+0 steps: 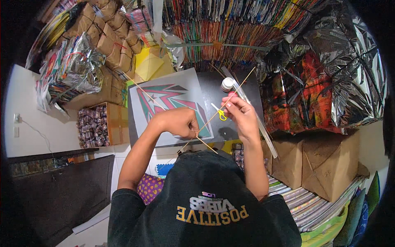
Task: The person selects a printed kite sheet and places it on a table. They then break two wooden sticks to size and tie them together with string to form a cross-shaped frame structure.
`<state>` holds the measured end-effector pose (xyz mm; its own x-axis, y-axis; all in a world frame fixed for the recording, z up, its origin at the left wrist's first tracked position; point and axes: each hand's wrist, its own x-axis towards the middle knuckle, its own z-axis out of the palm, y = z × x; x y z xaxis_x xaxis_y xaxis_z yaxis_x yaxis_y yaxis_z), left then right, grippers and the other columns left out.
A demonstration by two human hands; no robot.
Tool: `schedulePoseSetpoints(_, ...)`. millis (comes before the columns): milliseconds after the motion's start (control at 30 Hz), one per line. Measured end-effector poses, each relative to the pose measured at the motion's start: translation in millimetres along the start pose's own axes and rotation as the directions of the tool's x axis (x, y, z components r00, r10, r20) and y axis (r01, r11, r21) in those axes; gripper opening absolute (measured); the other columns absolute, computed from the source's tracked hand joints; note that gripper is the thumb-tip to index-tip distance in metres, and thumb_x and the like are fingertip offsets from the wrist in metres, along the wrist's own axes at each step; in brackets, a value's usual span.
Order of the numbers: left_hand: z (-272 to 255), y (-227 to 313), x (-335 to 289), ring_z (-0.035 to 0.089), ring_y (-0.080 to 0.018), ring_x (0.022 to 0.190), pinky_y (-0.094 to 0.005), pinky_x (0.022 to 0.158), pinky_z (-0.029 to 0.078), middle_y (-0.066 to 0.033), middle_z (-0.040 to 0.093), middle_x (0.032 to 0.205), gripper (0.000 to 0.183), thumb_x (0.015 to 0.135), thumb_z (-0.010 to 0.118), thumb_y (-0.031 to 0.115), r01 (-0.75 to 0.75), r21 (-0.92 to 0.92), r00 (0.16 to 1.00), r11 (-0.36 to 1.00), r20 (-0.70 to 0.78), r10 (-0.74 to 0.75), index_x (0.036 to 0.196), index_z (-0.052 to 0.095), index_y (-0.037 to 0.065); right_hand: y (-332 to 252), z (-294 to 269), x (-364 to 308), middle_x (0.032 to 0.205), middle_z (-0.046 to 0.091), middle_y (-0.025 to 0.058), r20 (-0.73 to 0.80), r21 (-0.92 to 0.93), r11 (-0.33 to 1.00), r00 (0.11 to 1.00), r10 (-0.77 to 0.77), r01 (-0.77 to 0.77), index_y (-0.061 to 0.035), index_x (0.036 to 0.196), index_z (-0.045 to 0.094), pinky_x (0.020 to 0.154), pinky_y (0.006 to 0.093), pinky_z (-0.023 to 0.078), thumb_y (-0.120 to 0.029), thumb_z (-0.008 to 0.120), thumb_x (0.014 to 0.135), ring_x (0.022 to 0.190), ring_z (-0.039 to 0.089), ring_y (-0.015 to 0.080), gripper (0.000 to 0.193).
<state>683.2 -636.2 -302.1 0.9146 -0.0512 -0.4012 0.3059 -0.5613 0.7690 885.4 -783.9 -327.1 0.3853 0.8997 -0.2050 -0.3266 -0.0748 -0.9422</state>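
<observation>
Two thin bamboo sticks cross in front of me over the dark table [224, 133]. My left hand [177, 122] is curled into a closed grip right by the crossing. One stick [214, 117] slants up to the right from there. My right hand [243, 117] pinches that stick near its upper part, thumb against fingers. The other stick [142, 89] runs from upper left, passes behind my left hand and comes out at lower right. Beneath lies a white sheet [142, 123] with a pointed red, green, grey and black design. Any thread at the crossing is too small to make out.
Yellow-handled scissors [222, 116] and a white round container [226, 84] lie on the table beside long pale strips [267, 138]. Stacked bundles [226, 33] rise behind. Plastic-wrapped packs [304, 90] and cardboard boxes [329, 164] stand at right, an open carton [117, 123] at left.
</observation>
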Motion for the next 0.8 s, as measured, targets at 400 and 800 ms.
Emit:
schedulePoseSetpoints(400, -1, -1, -1, 0.066, -0.0163, 0.06, -0.034, 0.057, 0.048, -0.0107, 0.071, 0.069, 0.014, 0.078, 0.069, 0.012, 0.007, 0.009, 0.999, 1.0, -0.043, -0.006, 0.085, 0.076, 0.003, -11, 11, -6, 0.099, 0.068, 0.0025, 0.032, 0.177, 0.979, 0.995, 0.095, -0.099, -0.0007, 0.107, 0.068, 0.076, 0.0256, 0.053, -0.014, 0.071, 0.092, 0.086, 0.064, 0.009, 0.02)
schedulePoseSetpoints(800, 0, -12, -2, 0.063, -0.0195, 0.055, -0.0354, 0.055, 0.046, -0.0112, 0.068, 0.065, 0.013, 0.078, 0.069, 0.014, 0.008, 0.04, 0.995, 0.999, -0.101, -0.004, 0.082, 0.076, 0.003, -7, 22, -7, 0.096, 0.07, 0.0126, -0.126, 0.134, 0.991, 0.992, -0.003, 0.02, 0.0083, 0.108, 0.068, 0.078, 0.0302, 0.062, -0.006, 0.069, 0.094, 0.083, 0.071, 0.0162, 0.02)
